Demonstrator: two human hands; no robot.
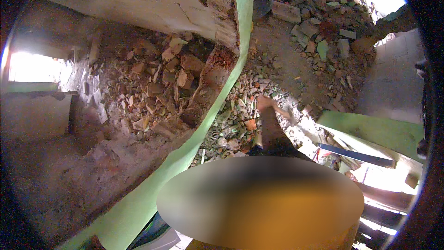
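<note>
My right hand (264, 103) reaches forward, low over the rubble, near the middle of the view. Its fingers are closed around the wooden handle of what looks like a hammer (283, 113). The handle slants down to the right, and its far end is smeared by motion. Beneath the hand lie broken brick and plaster pieces (236, 104), with an orange brick chip (250, 124) beside the forearm. My left hand does not show. A large blurred oval covers the lower middle of the view.
A broken wall with a pale green face (208, 125) runs diagonally on the left. Beyond it lies a heap of broken bricks (178, 71). More rubble and a dark round pan (262, 3) lie ahead. At right are a green slab (370, 127) and a dark bar (356, 154).
</note>
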